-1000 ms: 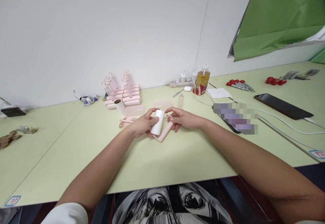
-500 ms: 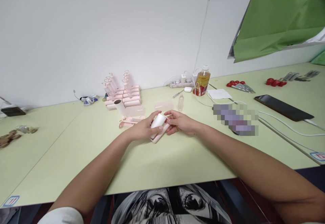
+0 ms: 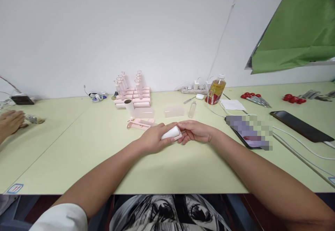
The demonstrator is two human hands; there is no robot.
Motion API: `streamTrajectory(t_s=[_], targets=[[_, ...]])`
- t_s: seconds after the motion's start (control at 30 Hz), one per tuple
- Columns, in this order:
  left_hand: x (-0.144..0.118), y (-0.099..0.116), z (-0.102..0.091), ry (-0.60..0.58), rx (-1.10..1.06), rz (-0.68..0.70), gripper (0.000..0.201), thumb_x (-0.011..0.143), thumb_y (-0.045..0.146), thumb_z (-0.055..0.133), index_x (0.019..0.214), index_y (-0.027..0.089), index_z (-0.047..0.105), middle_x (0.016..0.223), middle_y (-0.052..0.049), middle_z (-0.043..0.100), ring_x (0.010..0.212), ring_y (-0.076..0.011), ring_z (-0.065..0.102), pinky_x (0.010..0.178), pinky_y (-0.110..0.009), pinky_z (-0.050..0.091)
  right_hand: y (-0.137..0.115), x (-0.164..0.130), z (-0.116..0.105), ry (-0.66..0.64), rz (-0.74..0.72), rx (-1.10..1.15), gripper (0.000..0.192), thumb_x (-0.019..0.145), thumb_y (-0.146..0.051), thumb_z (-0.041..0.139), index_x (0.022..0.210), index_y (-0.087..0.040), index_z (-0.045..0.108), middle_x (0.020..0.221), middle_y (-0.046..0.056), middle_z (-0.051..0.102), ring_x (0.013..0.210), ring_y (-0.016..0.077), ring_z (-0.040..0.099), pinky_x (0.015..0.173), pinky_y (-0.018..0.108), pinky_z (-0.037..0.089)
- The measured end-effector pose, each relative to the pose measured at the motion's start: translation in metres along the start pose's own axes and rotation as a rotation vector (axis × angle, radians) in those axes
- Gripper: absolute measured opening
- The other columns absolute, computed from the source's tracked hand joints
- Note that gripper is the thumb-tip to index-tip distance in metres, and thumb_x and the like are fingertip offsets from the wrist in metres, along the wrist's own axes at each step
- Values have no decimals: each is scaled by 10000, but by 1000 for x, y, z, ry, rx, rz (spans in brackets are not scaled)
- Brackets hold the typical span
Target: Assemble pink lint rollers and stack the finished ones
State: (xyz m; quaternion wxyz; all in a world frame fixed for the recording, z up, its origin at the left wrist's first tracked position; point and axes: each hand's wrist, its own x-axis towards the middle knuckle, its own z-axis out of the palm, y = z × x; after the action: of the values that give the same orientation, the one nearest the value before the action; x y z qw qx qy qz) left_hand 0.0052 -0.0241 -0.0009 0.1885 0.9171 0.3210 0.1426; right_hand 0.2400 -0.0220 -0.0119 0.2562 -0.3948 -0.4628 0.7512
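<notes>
The person's left hand [image 3: 156,138] holds a white roll [image 3: 170,133] over the near middle of the worktop [image 3: 193,175]; its grip is closed around the roll, the thumb along the near side and the fingers over the far side. The roll lies slantwise in the hand, with a pale pink edge [image 3: 179,137] showing at its right end. The right hand [image 3: 194,131] meets that end with its fingers curled; how firm its grip is, or whether it pinches the pink edge, I cannot tell, as the fingers hide the contact.

Just beyond the left hand lie flat pink parts [image 3: 138,124]. Farther back, a roll with a brown core [image 3: 129,108] stands upright beside a translucent pink cover [image 3: 143,113]; a second cover [image 3: 174,111] lies to the right, near a small clear tube [image 3: 192,109]. At the far left of these, pink rollers [image 3: 141,100] lie stacked, with clear handles [image 3: 138,86] upright among them, their tops heart-shaped.

To the far right stand a power strip [image 3: 193,90] and a drink bottle [image 3: 216,90], with a sheet of white paper [image 3: 232,105] near the bottle. A phone with a pixelated screen [image 3: 247,133] lies right of the right hand, and a black phone [image 3: 300,126] farther right. At the left edge, a co-worker's hand [image 3: 10,123] is near a small packet [image 3: 34,119].
</notes>
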Motion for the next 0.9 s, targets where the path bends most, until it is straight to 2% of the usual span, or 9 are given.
streamTrajectory(t_s=[0.2,0.4,0.73,0.9], targets=[[1,-2,1,9,35,30,615,926,590,371,1483,338,301,968,-51,574,835,-210,580,766,-312,428,4,1,0,-1,-12,-28,326,871,-408,644,1017,-119,611,840,90,711,689,147,705,624,238,590],[1,4,5,33,184,11,599,952,583,278,1502,347,242,998,-67,560,848,-223,567,714,-309,415,2,-2,-5,-14,-50,-42,346,806,-423,718,945,-137,580,890,80,702,734,138,696,662,241,595],[3,7,11,98,222,12,550,967,546,276,1486,363,275,951,-61,534,832,-218,548,714,-325,415,2,-1,-8,51,-100,-161,515,674,-527,789,924,-131,574,869,65,691,716,135,694,695,251,599],[2,8,11,92,207,-4,555,965,541,296,1489,357,272,934,-55,527,826,-208,545,708,-311,411,2,0,-8,57,-123,-199,498,691,-540,769,901,-130,581,835,60,693,721,137,694,697,262,602]])
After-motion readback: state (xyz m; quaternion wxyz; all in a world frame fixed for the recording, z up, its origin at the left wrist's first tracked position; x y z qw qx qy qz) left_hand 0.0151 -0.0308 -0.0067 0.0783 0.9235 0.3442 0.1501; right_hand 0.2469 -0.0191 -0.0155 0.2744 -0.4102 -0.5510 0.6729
